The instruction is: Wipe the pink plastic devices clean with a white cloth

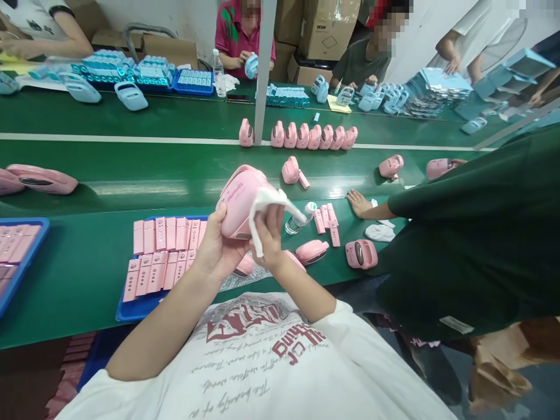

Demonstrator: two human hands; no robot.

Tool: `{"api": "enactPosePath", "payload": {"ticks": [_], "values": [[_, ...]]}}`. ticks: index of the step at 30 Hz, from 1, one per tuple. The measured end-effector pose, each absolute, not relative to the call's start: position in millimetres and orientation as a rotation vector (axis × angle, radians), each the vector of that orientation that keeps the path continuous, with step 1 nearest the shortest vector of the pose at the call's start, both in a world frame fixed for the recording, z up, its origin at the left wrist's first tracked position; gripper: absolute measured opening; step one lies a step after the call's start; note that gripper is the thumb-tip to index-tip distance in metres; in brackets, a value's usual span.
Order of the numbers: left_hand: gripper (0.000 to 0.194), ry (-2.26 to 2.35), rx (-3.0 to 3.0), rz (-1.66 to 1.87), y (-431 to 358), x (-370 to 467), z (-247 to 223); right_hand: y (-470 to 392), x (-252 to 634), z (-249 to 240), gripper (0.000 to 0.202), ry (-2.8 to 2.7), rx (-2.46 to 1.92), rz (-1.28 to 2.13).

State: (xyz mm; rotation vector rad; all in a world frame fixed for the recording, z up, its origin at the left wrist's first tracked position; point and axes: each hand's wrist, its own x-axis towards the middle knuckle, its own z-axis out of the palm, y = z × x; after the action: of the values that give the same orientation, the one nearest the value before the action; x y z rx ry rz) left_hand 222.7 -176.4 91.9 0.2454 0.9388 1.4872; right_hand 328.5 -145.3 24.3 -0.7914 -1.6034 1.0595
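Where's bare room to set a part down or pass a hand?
Free: green bench between the left-edge blue tray and the middle blue tray; green strip between the far-left pink pieces and the held pink device. Crowded: right of the right hand, with bottle, pink sticks, pink housings and a co-worker's hand.

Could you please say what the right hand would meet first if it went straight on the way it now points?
Most likely the rounded pink plastic casing in the left hand, with the white cloth in the right hand between them; depth is unclear, so cloth and casing may touch.
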Motion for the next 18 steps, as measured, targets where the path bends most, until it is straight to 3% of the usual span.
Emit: {"api": "enactPosePath", "payload": {"ticks": [3, 7, 10, 14, 18], "values": [[0.037, 0.914, 0.242, 1.438, -178.5, 224.4, 92.4, -156.5, 319.3, 35.4, 0.071, -1.329, -0.830, 0.986], [0.046, 0.880, 0.272, 1.318, -178.8, 222.2, 88.6, -152.5, 315.5, 57.6, 0.072, -0.997, -0.750, 1.358], [0.048, 0.913, 0.277, 1.297, -179.1, 218.7, 81.0, -141.5, 320.4, 72.0, 0.066, -0.871, -0.658, 1.560], [0.050, 1.011, 0.504, 1.413, -180.0, 211.2, 68.0, -130.0, 328.9, 78.3, 0.041, -0.769, -0.706, 1.652], [0.069, 1.399, 1.057, 1.658, -180.7, 203.1, 61.7, -119.0, 330.5, 67.0, 0.024, -0.635, -0.800, 1.655]]}}
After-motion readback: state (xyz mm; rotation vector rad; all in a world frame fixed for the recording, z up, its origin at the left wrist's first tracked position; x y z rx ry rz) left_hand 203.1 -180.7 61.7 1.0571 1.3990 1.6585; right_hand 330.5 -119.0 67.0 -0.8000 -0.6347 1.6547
